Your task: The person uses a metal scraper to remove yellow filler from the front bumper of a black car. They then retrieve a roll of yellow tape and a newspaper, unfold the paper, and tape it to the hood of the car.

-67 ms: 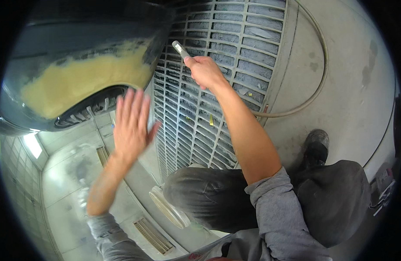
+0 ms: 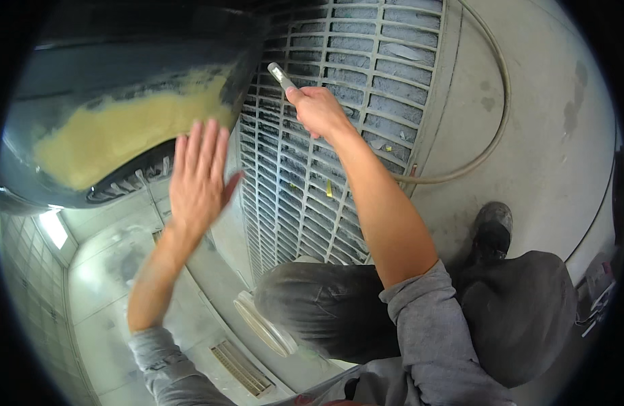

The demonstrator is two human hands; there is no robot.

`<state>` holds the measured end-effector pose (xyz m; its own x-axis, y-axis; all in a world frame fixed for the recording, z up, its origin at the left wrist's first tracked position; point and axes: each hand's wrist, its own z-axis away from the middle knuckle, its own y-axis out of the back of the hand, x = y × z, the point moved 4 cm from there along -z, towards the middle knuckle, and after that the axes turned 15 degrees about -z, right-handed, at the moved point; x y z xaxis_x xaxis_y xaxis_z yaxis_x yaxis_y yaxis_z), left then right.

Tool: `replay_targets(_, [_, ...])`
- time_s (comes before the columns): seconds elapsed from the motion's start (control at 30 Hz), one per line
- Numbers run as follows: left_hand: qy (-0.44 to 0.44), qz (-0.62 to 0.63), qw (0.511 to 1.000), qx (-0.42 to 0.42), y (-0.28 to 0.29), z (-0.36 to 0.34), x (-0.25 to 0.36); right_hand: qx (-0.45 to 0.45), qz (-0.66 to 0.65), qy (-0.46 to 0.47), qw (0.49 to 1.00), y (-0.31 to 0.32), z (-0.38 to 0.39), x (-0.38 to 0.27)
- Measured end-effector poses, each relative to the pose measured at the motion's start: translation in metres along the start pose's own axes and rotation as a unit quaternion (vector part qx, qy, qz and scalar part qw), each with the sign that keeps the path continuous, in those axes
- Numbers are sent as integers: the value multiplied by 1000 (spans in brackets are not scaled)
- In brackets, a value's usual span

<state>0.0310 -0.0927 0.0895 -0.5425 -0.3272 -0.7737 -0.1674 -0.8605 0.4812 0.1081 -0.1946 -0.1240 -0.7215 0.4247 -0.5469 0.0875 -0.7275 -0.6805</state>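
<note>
A dark car body panel (image 2: 122, 51) fills the upper left, with a broad patch of yellowish, dusty body filler (image 2: 116, 132) above the black wheel-arch edge (image 2: 132, 169). My left hand (image 2: 200, 172) is open and flat, fingers stretched toward the panel. Its fingertips overlap the lower edge of the filler in the picture; whether they touch it I cannot tell. My right hand (image 2: 317, 111) is closed around a slim grey stick-like tool (image 2: 280, 76) with a pale rounded end, held over the floor grating, apart from the panel. The rest of the tool is hidden in my grip.
Metal floor grating (image 2: 352, 95) with grey filter material beneath runs beside the car. A beige hose (image 2: 505, 108) curves across the concrete floor (image 2: 549, 101) at right. A white bucket-like container (image 2: 264, 325) stands by my bent knee (image 2: 325, 308). Bits of yellow tape (image 2: 329, 188) lie on the grating.
My left hand has shifted slightly up and to the left, closer over the filler's lower edge. My right hand and its tool have stayed almost still.
</note>
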Motion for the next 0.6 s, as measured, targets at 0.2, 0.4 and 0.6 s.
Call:
replay_targets(0.2, [-67,-225,971,-40,-25,-104,-28,10,-13,-16,1000,12,-5,-14])
replay_targets(0.4, [-208,-467,844,-160,-78,-139,19,11,55,-60,997,24,-1,-7])
replay_targets(0.6, [-312,-538,738,-260,-119,-117,47,-43,102,-94,989,12,11,-8])
